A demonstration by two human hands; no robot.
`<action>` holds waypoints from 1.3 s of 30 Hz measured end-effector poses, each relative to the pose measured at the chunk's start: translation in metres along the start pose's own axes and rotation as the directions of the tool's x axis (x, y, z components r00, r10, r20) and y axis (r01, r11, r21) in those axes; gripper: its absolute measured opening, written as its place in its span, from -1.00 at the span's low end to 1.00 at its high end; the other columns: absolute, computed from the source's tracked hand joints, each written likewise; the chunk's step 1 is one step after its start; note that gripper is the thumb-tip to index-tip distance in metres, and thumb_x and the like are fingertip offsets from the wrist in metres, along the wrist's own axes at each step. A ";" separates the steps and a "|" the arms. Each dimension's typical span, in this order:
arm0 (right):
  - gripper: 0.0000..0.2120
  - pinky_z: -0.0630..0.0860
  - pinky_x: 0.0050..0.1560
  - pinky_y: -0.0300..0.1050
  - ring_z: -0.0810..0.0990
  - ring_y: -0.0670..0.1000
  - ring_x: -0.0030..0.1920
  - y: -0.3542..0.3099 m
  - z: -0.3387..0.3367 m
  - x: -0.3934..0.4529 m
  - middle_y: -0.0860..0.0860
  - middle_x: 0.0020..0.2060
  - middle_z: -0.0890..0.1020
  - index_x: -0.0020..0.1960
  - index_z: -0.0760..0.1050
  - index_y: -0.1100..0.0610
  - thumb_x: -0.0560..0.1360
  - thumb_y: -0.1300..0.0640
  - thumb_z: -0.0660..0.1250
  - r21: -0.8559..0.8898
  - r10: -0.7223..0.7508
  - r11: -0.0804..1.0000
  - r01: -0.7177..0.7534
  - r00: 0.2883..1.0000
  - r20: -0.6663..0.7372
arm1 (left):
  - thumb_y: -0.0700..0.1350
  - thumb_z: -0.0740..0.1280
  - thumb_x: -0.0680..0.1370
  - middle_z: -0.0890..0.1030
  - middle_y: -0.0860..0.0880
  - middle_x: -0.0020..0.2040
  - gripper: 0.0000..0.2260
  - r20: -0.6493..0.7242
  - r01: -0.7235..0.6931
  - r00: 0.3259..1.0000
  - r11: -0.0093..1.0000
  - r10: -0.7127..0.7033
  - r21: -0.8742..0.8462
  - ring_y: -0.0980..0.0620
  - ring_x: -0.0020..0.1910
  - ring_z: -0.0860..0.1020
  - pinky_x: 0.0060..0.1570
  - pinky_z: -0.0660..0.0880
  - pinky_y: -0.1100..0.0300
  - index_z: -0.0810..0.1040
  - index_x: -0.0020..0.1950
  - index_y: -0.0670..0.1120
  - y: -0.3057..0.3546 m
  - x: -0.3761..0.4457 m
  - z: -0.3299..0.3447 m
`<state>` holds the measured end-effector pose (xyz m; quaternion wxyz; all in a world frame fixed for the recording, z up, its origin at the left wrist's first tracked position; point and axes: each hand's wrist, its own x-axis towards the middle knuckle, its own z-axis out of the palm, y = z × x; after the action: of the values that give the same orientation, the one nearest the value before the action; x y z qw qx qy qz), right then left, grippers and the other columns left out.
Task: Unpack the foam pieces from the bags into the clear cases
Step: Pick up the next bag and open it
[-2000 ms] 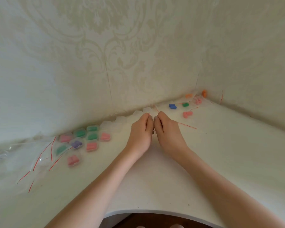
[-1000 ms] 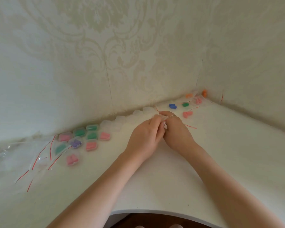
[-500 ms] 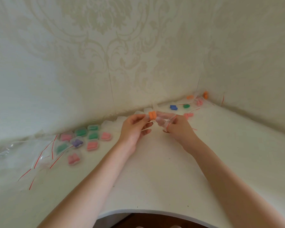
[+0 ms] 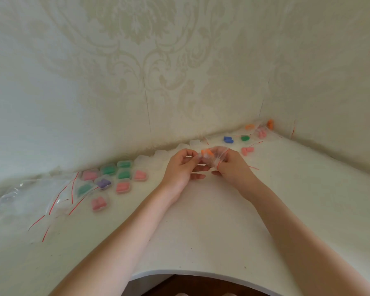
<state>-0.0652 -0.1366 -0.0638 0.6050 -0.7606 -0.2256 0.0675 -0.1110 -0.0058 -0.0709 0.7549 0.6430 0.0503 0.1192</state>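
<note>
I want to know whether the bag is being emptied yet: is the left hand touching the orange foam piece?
Touching. In the head view the left hand pinches the orange foam piece at the mouth of the clear bag.

We count eight filled clear cases point(image 4: 115, 180) clustered at nine o'clock on the white table point(image 4: 201, 231): three hold green foam, four pink, one purple point(image 4: 103, 183). A row of clear cases without colour point(image 4: 158, 157) runs along the wall at eleven o'clock; their number we cannot tell. At one o'clock we count six bagged or loose foam lots: one blue point(image 4: 228, 139), one green point(image 4: 245, 138), two pink point(image 4: 247, 151), two orange point(image 4: 270, 124). One more orange foam piece point(image 4: 206, 152) sits in the one small bag point(image 4: 213, 160) between two hands. A heap of flat red-striped bags point(image 4: 51, 199) lies at eight o'clock, too tangled to count.
</note>
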 end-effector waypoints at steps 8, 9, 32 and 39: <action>-0.95 0.40 -0.16 -0.51 0.55 -0.32 -0.16 0.006 0.000 0.003 -0.16 -0.21 0.65 -0.08 0.62 -0.02 0.50 0.07 0.38 -0.090 -0.052 0.995 0.047 0.997 -0.052 | -0.23 0.37 0.51 0.61 -0.06 -0.26 -0.87 -0.093 -0.080 0.991 0.989 0.091 0.123 0.14 -0.30 0.63 -0.37 0.53 0.27 0.48 -0.22 -0.14 -0.002 0.003 -0.006; -0.93 0.40 -0.14 -0.54 0.55 -0.31 -0.12 0.007 0.000 0.003 -0.15 -0.17 0.66 -0.06 0.63 0.01 0.51 0.07 0.37 -0.109 -0.056 0.993 0.052 0.998 -0.028 | -0.24 0.38 0.50 0.60 -0.06 -0.26 -0.88 -0.093 -0.096 0.989 0.981 0.112 0.166 0.17 -0.31 0.61 -0.37 0.53 0.28 0.49 -0.22 -0.15 -0.003 0.003 -0.006; -0.91 0.46 -0.12 -0.32 0.60 0.02 -0.19 0.007 0.010 0.002 0.02 -0.17 0.68 -0.08 0.64 -0.03 0.52 0.08 0.34 -0.319 -0.116 0.944 0.087 0.991 -0.072 | -0.35 0.39 0.45 0.63 -0.06 -0.37 -0.88 -0.138 -0.098 0.984 0.986 0.117 0.138 0.04 -0.35 0.62 -0.14 0.62 0.13 0.57 -0.22 -0.16 -0.009 0.007 -0.010; -0.91 0.34 -0.27 -0.51 0.47 -0.28 -0.29 0.008 0.008 0.002 -0.10 -0.25 0.62 -0.11 0.62 0.02 0.51 0.04 0.36 -0.362 -0.118 0.928 0.089 0.991 -0.059 | -0.36 0.37 0.45 0.61 -0.15 -0.34 -0.96 -0.143 -0.153 0.972 0.962 0.189 0.228 0.07 -0.37 0.59 -0.26 0.62 0.16 0.55 -0.19 -0.28 -0.009 0.005 -0.008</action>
<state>-0.0639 -0.1297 -0.0735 0.4673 -0.8473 -0.2497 -0.0369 -0.1067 0.0021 -0.0807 0.6611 0.7108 0.0687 0.2303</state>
